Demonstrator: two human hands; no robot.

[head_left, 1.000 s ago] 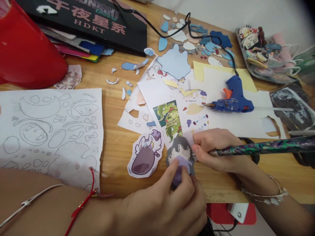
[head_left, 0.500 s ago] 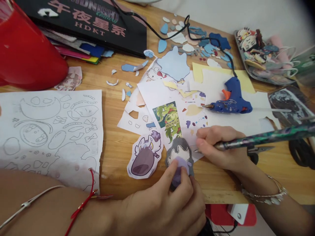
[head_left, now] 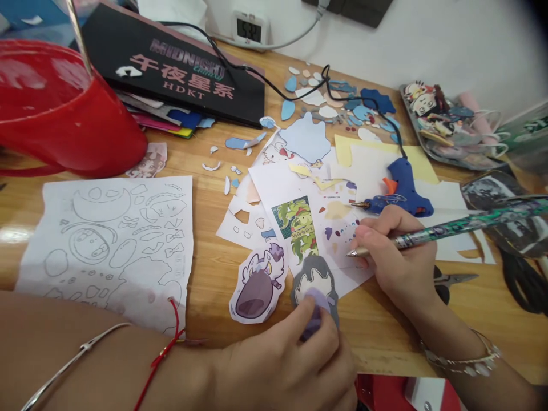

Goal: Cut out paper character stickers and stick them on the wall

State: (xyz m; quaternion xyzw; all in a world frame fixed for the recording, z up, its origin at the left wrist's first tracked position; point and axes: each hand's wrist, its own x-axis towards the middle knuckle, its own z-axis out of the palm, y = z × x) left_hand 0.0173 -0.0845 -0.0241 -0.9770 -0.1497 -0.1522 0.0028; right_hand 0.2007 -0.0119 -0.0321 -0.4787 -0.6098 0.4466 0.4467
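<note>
My left hand point(head_left: 291, 357) has its fingertips closed on a layered cutout figure point(head_left: 315, 278) near the table's front edge. That figure shows a grey backing, a white layer and a purple piece, partly covered by my fingers. In my right hand point(head_left: 400, 260) is a patterned pen point(head_left: 454, 227), its tip pointing left, a little above the white printed sheet point(head_left: 342, 251) and apart from the figure. Left of the figure lies a paper cutout of a purple-and-white cartoon creature point(head_left: 257, 282). A green character card point(head_left: 296, 225) lies just behind the figure.
A blue glue gun point(head_left: 402, 185) rests on papers behind my right hand. Scissors point(head_left: 454, 278) lie to its right. Left are a red bucket point(head_left: 98, 131) and a pattern sheet point(head_left: 141, 228). Blue scraps point(head_left: 305, 137), a black box point(head_left: 192, 74) and a tray point(head_left: 432, 142) stand further back.
The view has tilted up, showing more of the wall and a small clock. My right hand has moved the pen tip up and right, away from the grey figure. My left hand keeps its hold.
</note>
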